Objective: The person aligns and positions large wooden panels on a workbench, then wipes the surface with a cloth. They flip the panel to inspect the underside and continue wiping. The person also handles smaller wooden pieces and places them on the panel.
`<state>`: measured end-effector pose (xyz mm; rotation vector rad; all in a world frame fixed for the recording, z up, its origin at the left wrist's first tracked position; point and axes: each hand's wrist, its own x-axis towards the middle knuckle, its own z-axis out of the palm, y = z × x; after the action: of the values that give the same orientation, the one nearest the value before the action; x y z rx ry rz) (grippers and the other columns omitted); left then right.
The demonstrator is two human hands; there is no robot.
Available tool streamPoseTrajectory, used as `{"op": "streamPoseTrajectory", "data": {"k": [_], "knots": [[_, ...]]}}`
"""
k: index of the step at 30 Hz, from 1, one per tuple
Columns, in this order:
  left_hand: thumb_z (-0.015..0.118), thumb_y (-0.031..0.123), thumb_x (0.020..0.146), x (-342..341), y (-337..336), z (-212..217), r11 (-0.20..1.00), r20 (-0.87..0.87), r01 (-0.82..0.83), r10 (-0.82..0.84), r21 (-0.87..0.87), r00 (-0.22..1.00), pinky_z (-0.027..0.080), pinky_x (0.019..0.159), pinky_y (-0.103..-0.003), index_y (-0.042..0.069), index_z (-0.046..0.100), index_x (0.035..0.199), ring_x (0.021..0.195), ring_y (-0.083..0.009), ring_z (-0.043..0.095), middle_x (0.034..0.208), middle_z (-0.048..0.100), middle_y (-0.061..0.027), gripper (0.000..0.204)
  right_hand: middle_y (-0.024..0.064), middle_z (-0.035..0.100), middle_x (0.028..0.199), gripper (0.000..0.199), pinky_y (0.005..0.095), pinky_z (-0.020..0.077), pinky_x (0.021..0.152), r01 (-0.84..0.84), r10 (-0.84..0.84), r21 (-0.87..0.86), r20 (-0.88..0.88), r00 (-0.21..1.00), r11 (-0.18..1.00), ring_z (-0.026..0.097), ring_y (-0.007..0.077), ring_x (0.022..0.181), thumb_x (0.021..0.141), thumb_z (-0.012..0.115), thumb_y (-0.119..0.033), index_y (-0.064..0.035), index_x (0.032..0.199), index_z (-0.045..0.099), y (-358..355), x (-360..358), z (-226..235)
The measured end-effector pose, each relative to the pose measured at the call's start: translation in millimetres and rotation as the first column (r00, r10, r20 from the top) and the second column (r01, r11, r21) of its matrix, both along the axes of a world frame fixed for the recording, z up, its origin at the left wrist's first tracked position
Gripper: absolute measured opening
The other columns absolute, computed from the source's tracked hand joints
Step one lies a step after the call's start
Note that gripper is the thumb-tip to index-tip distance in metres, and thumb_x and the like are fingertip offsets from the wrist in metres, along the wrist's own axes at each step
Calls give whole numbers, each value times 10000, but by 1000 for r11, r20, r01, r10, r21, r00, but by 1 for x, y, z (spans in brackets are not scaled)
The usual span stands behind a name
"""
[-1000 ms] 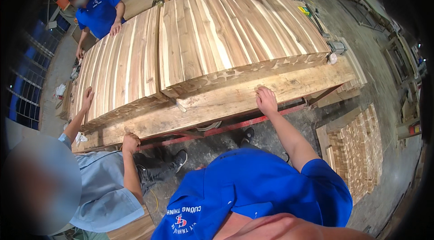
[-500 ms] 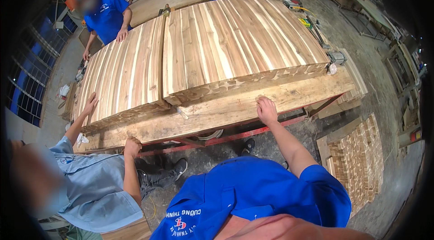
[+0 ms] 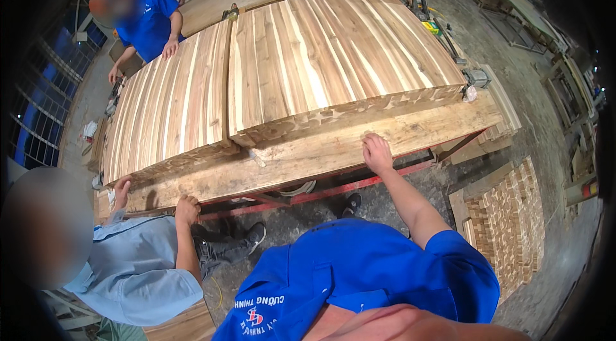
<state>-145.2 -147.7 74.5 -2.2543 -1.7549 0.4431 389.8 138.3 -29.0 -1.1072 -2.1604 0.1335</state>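
My right hand lies palm down, fingers apart, on the long rough wooden beam that runs under two big glued wood panels. The right panel overhangs the beam just beyond my fingers; the left panel butts against it. My blue shirt fills the lower middle. My left hand is out of sight. To my left a person in a light blue shirt has one hand on the beam's near edge and the other hand at the left panel's corner.
A red metal frame carries the beam. A stack of small wood blocks stands on the floor at my right. Two people in blue shirts work at the far side, one with a hand near tools.
My right hand stays on the beam. The view has tipped slightly, so panels and beam sit a little lower. The neighbour's far hand has dropped toward the beam's left end.
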Motion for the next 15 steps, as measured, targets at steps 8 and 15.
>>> {"op": "streamPoseTrajectory", "data": {"k": [8,15], "knots": [[590,253,678,-16,0,-4,997,12,-36,36,-64,999,446,737,-345,179,638,591,796,-173,598,726,622,5,124,104,557,1121,245,415,399,908,11,-9,-42,45,999,999,510,288,1080,777,576,-109,-80,1021,568,0,-3,-2],[552,187,755,-5,11,-3,994,841,39,108,-103,-530,455,795,-369,174,684,755,883,-187,626,856,670,-25,133,106,555,1138,234,409,399,909,-5,5,-3,67,998,1000,509,291,1088,796,570,-108,-74,1028,569,-2,-1,-2]]}}
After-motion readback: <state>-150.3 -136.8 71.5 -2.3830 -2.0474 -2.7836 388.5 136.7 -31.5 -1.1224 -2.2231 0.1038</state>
